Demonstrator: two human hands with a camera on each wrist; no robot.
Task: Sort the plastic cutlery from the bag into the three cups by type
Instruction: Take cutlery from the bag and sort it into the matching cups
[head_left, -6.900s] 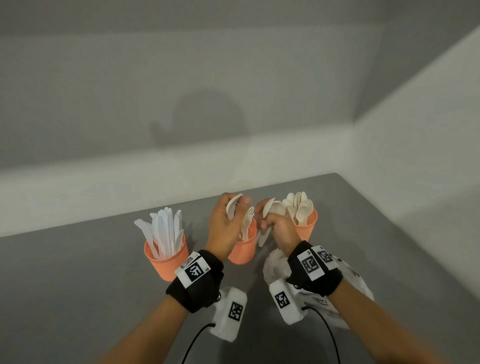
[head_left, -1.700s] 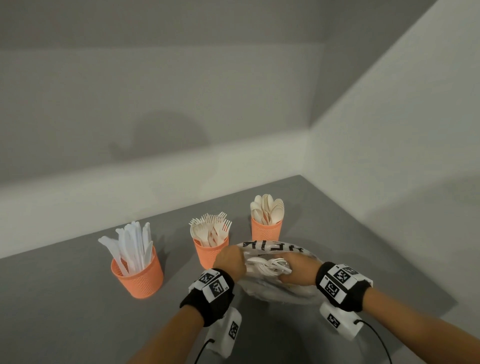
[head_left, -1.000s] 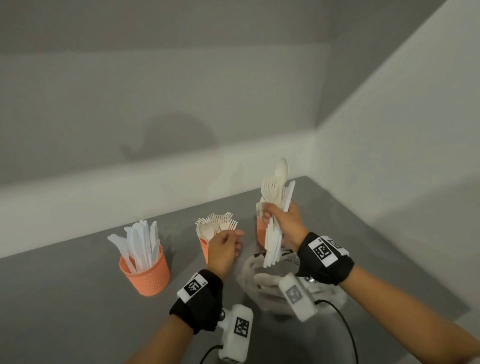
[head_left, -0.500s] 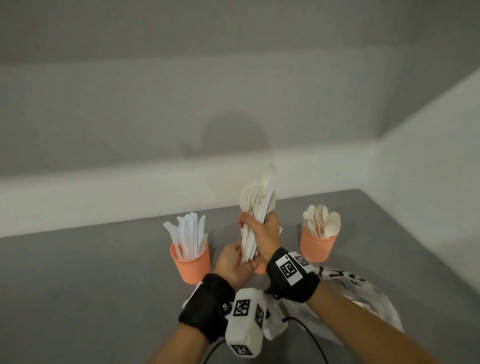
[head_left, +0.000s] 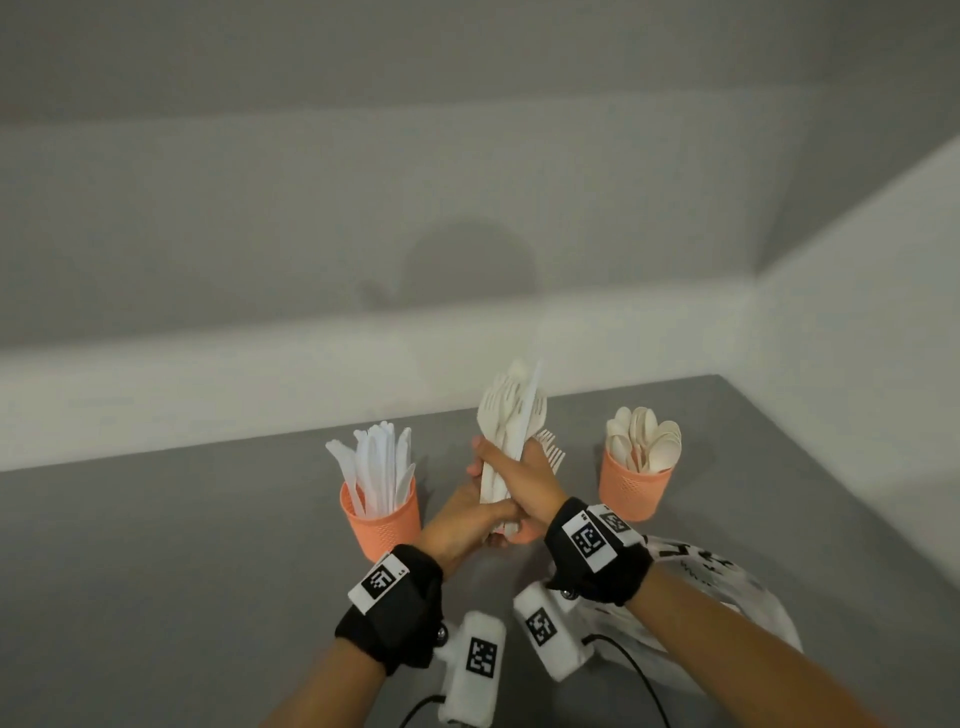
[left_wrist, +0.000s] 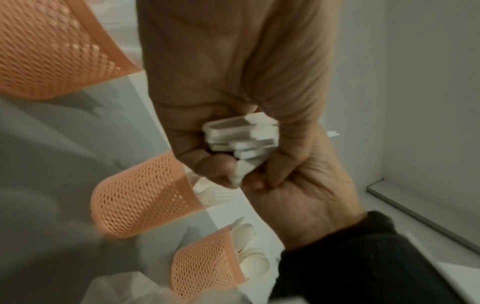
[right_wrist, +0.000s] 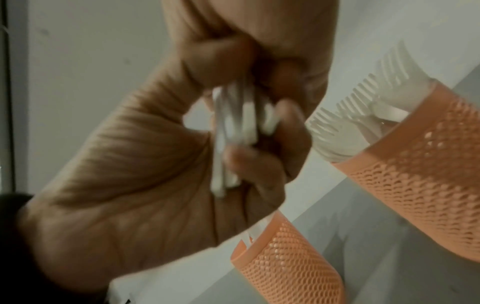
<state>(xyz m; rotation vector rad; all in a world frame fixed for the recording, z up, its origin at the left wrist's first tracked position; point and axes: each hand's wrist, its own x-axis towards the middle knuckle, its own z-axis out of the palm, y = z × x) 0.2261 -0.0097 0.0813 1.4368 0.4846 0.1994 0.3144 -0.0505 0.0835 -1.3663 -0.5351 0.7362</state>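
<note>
The right hand (head_left: 524, 480) clenches a mixed bundle of white plastic cutlery (head_left: 511, 423) upright over the middle cup of forks (head_left: 553, 452). The left hand (head_left: 467, 519), at 7 o'clock of it, pinches the handle ends. A loose pull could fan the smooth handles and drop pieces into the wrong cup, knives (head_left: 379, 467) at 9 o'clock, spoons (head_left: 644, 447) at 3. The bag (head_left: 727, 577) lies at 4 o'clock on a matte grey tabletop (head_left: 182, 545) set in a pale-walled corner.
</note>
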